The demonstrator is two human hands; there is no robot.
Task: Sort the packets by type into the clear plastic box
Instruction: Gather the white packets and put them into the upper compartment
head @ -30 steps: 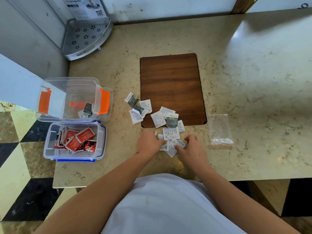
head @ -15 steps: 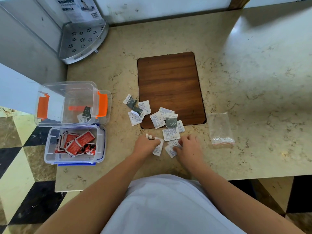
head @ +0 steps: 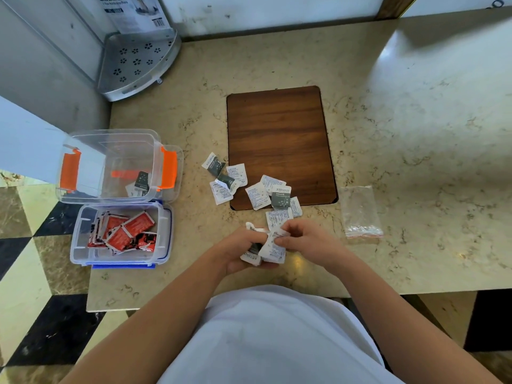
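Note:
My left hand [head: 240,250] grips a bunch of white-and-grey packets [head: 273,249] near the counter's front edge. My right hand [head: 307,238] pinches the top of the same bunch. More white and grey packets [head: 260,189] lie scattered at the wooden board's lower left corner. The clear box with orange latches [head: 110,164] stands at the left and holds a few grey and white packets [head: 140,184]. In front of it a clear tray with a blue rim [head: 123,234] holds several red packets [head: 124,231].
A brown wooden board [head: 279,139] lies in the middle of the marble counter [head: 415,134]. An empty clear zip bag [head: 360,212] lies to the right of my hands. A grey perforated corner shelf [head: 135,62] sits at the back left. The counter's edge drops to a checkered floor at the left.
Both hands gathered packets off the counter and lifted them. The bunch now sits in my left hand with my right hand's fingers on it.

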